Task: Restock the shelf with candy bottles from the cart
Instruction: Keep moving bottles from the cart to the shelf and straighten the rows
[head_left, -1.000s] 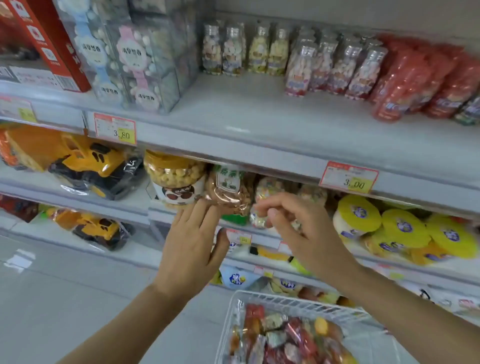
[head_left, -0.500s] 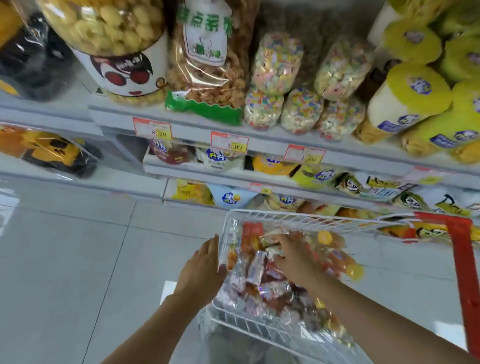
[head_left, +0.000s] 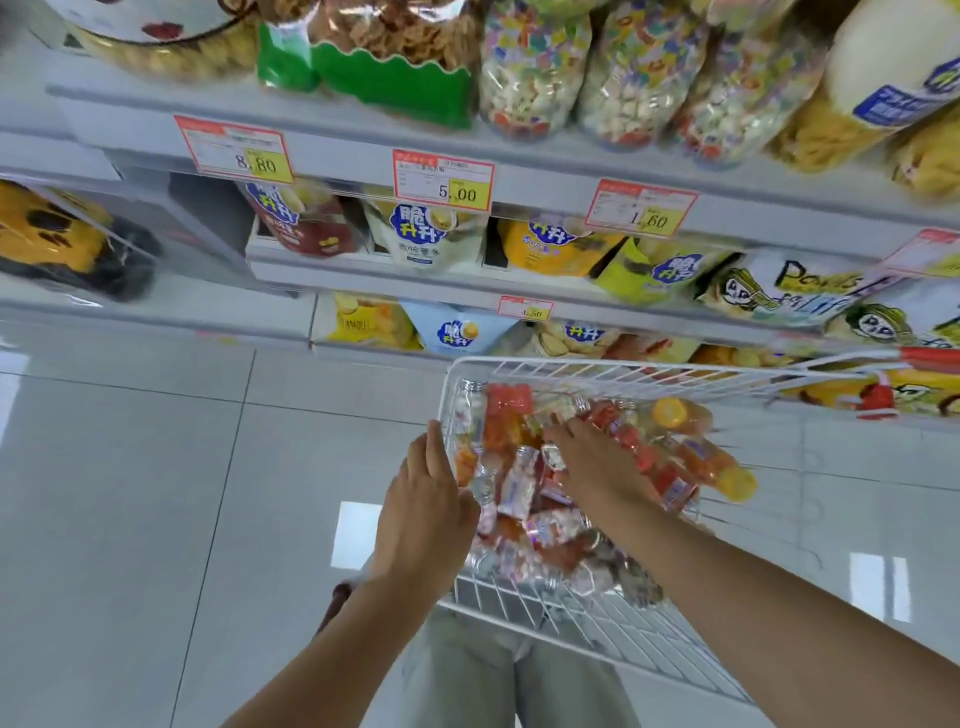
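A white wire cart basket (head_left: 623, 366) stands in front of me, filled with several small candy bottles (head_left: 519, 486), some clear with red labels and some with yellow caps (head_left: 670, 410). My left hand (head_left: 426, 509) rests against the basket's left rim with its fingers straight, holding nothing. My right hand (head_left: 592, 462) reaches into the basket and lies spread over the bottles, its fingertips on a red-labelled one. The shelf (head_left: 545, 156) rises just beyond the basket.
Snack bags and jars (head_left: 530, 67) fill the upper shelf board behind price tags (head_left: 441, 179). Chip bags (head_left: 431, 234) sit on the lower boards. The cart's red handle (head_left: 930, 358) is at the right. Grey tiled floor (head_left: 156, 519) lies to the left. My legs stand under the basket.
My view dropped from the upper shelf to the cart. Both hands came down from the shelf: the left to the basket's rim, the right into the bottles.
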